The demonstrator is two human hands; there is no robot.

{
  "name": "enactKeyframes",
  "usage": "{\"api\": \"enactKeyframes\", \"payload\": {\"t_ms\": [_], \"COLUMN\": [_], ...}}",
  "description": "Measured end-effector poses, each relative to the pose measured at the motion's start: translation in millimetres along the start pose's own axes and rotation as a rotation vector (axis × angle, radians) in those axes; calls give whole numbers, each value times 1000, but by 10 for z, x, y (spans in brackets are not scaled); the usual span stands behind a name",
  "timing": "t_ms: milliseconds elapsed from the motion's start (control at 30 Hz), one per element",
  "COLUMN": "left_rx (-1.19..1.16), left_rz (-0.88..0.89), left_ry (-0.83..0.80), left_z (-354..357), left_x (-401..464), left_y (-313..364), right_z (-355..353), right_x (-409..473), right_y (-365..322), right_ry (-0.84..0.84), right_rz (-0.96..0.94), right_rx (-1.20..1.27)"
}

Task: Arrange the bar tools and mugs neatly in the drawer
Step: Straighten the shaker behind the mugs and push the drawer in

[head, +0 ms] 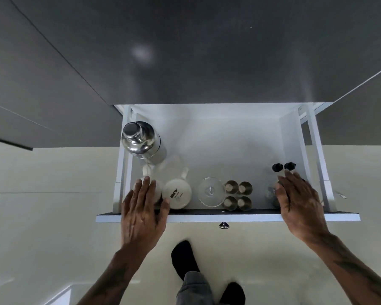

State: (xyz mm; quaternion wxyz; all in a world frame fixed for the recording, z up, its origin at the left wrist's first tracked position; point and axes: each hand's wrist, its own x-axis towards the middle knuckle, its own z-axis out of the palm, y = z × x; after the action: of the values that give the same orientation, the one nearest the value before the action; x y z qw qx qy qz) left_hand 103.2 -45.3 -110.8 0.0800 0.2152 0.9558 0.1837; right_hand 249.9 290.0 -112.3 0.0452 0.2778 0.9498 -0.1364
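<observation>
- The left hand (142, 213) lies palm-down with fingers spread over the leftmost white mug (151, 190); whether the fingers clamp it or only rest on it cannot be told from this angle.
- The thumb of that hand touches the second white mug (177, 194), which stands just beside the first, bottom up, its handle pointing toward the drawer back.
- The right hand (299, 201) lies flat, fingers together and extended, over glassware at the front right corner; the items beneath are mostly hidden, so no grip can be confirmed.
- Two black-tipped tools (283, 166) stand just beyond the right fingertips.
- Between the hands, along the front wall of the drawer (229, 211), stand an inverted stemmed glass (211, 192) and four metal shot cups (238, 195) in a square block, touching or nearly so.
- The cocktail shaker (141, 139) stands upright in the back left corner, directly behind the left mug; the left hand is the nearer.
- Judgement: the front row is packed; open room lies across the middle and back right of the drawer floor, so any shift must go rearward.
- The drawer front edge sits just under both wrists, limiting a pull toward the person.
</observation>
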Motion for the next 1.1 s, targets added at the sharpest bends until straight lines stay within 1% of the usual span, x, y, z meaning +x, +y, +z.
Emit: {"api": "enactKeyframes", "payload": {"t_ms": [33,100,133,167,200,233,300,333,367,400,433,500,567,600,633,700,733,800,833,900,967,1100], "left_rx": [-122,-324,-358,-371,-381,-397,-422,-424,-425,-414,-384,-244,-60,12,64,84,39,-76,-88,-12,33,101], "left_rz": [-90,-253,-294,-318,-331,-333,-265,-217,-177,-138,-95,18,156,223,288,380,368,256,249,329,407,451], "left_ry": [51,209,282,302,269,208,110,97,101,111,121,108,46,-2,-59,-216,-293,-426,-467,-485,-465,-411], "left_z": [-91,-286,-383,-461,-515,-552,-573,-571,-564,-546,-514,-425,-339,-298,-259,-211,-196,-187,-191,-206,-205,-181], "left_x": [66,336,527,708,866,995,1164,1208,1250,1284,1326,1417,1514,1565,1618,1726,1769,1847,1879,1914,1927,1914], "left_y": [39,56,39,10,-17,-29,-31,-36,-41,-35,-15,70,206,256,278,233,142,-129,-273,-504,-617,-684], "right_z": [-11,0,-9,-45,-70,-101,-278,-404,-537,-671,-757,-753,-668,-613,-567,-435,-344,-119,3,200,326,477], "right_x": [-38,-118,-121,-107,-85,-60,57,159,293,450,627,994,1269,1377,1446,1521,1539,1570,1591,1641,1685,1693], "right_y": [-25,-38,-50,-90,-137,-205,-522,-764,-1054,-1373,-1682,-2219,-2515,-2527,-2463,-2166,-1993,-1693,-1588,-1482,-1469,-1526], "right_ry": [-5,-12,-11,-11,12,69,176,187,147,65,-29,-202,-343,-395,-438,-490,-515,-592,-618,-645,-653,-626], "right_rz": [8,-19,-30,-23,-13,-5,-27,-65,-110,-159,-216,-311,-266,-217,-168,-67,-16,96,139,180,204,177], "right_rx": [-9,-33,-33,-9,44,122,314,448,594,717,756,640,506,474,493,635,692,762,769,787,799,716]}}
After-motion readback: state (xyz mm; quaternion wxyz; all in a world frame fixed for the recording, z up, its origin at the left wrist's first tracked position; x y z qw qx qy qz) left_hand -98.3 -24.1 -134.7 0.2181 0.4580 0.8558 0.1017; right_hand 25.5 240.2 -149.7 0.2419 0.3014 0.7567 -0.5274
